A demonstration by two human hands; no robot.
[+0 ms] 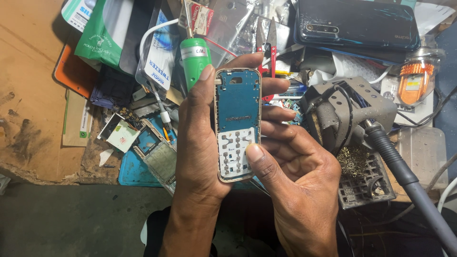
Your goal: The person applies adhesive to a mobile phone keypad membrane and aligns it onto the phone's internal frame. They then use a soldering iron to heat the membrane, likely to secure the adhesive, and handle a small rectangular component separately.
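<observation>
Right hand point(297, 176) thumbs the opened phone point(236, 123), which left hand point(200, 143) apparently grips upright from behind.

A single head-worn camera looks steeply down from above the person's chest onto a cluttered brown wooden workbench point(28, 71). It faces forward and downward, so the bench's far side fills the top of the frame and the dark floor the bottom left. The view sits close: the left hand point(197, 143) and right hand point(295, 176) rise from the bottom edge into the centre, holding an opened blue-and-white keypad phone body point(236, 123) that stands largest in frame. No second view overlaps it.
</observation>
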